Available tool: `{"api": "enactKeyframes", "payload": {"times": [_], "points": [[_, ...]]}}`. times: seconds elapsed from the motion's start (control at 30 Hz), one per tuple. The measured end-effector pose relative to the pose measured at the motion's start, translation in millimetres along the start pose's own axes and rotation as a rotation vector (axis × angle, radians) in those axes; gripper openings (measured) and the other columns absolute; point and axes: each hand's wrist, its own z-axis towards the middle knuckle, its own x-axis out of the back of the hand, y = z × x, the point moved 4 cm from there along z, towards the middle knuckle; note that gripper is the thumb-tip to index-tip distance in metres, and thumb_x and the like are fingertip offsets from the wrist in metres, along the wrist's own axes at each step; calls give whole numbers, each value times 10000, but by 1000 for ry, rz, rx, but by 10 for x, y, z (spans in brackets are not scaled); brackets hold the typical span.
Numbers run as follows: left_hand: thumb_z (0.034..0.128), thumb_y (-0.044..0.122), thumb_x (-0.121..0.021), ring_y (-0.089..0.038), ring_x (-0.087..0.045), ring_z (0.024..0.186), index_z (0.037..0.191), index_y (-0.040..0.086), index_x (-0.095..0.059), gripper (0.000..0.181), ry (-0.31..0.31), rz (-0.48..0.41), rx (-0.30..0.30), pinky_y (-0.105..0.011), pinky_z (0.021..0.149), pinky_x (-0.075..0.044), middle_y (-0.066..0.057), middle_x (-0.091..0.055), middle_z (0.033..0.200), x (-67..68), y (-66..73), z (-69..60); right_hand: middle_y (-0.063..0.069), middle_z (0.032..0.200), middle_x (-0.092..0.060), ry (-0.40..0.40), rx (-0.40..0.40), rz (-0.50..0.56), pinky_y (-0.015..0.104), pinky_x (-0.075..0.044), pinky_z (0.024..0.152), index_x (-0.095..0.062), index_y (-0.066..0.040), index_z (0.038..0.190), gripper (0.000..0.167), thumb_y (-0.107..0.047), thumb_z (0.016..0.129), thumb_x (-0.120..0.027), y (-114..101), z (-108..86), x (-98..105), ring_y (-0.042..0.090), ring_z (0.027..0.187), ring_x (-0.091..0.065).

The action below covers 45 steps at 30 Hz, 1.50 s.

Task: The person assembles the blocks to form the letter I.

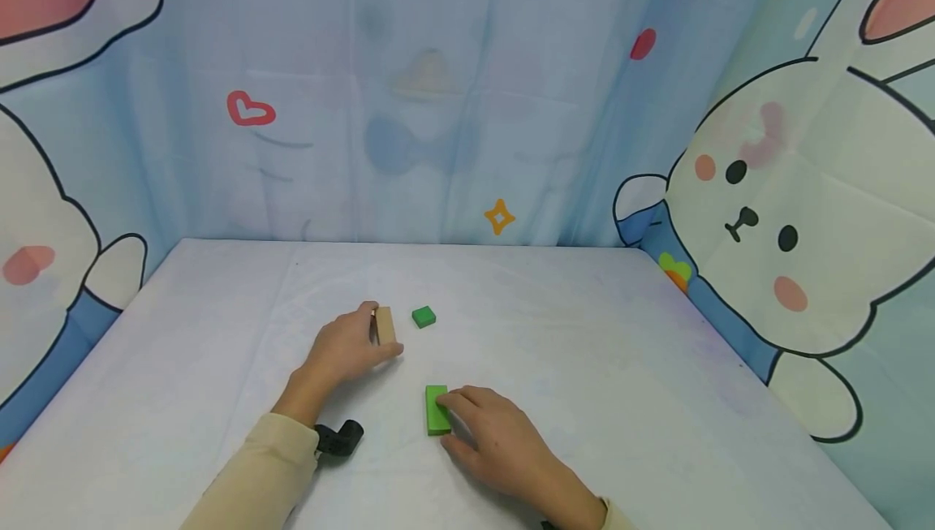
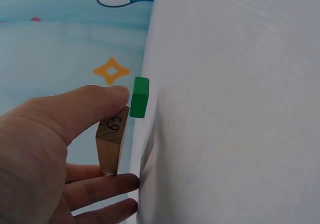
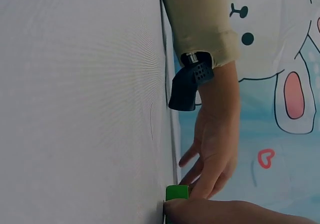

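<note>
My left hand [image 1: 349, 345] grips a plain wooden block [image 1: 385, 325] that stands on the white table. In the left wrist view the thumb lies at one end of the wooden block [image 2: 111, 136] and fingers at the other; dark digits mark its face. Just beyond it sits a small green block [image 1: 424, 316], apart from the hand. Nearer the front, a longer light green block [image 1: 436, 410] lies flat, held at its right side by my right hand [image 1: 500, 441]. The right wrist view shows the thumb against the green block [image 3: 177, 191]; the other fingers are hidden there.
A white cloth covers the table [image 1: 621, 400]. Behind it hangs a blue curtain [image 1: 329, 173] with printed rabbits, which also runs along the right side. A black wrist camera [image 1: 340, 438] sticks out from the left sleeve, close above the table.
</note>
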Motion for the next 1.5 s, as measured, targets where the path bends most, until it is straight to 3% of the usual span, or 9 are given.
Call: {"api": "enactKeyframes", "payload": {"times": [0.23,0.6,0.9,1.17,1.5], "points": [[858,445,-789,-285,-659,955,1478,-11,-484,828,9,62,-31,-463,845,-553,-197,-706,1205,-15,97,-18,-26,1290,-687,-1,-6,-8,420,-564,999,-647,-180,1352,445,-342,950,-747,2,10,-7,172,1213,-654],[836,480,-803,-224,-632,837,1402,4,-547,783,-19,90,-57,-389,737,-544,-104,-705,1027,-59,268,-65,-26,1262,-697,23,22,-14,409,-570,985,-662,-162,1324,408,-311,953,-744,2,7,0,171,1188,-662],[824,503,-808,-215,-638,869,1415,24,-564,800,-18,97,-95,-402,773,-539,-104,-724,1107,-104,319,-89,-32,1276,-691,14,8,-25,412,-567,991,-662,-170,1331,412,-318,955,-741,-1,13,0,170,1203,-654],[815,503,-817,-188,-615,839,1405,25,-574,797,-22,86,-114,-365,738,-527,-71,-716,1080,-140,326,-83,-22,1297,-685,-3,-11,-19,421,-561,1006,-657,-173,1346,422,-329,961,-732,-3,17,1,179,1224,-647],[818,521,-821,-196,-653,931,1394,30,-589,792,-31,83,-139,-392,821,-559,-85,-724,1164,-188,371,-97,-24,1278,-693,21,11,-27,410,-564,999,-665,-166,1329,406,-318,959,-734,-12,11,10,175,1212,-652]]}}
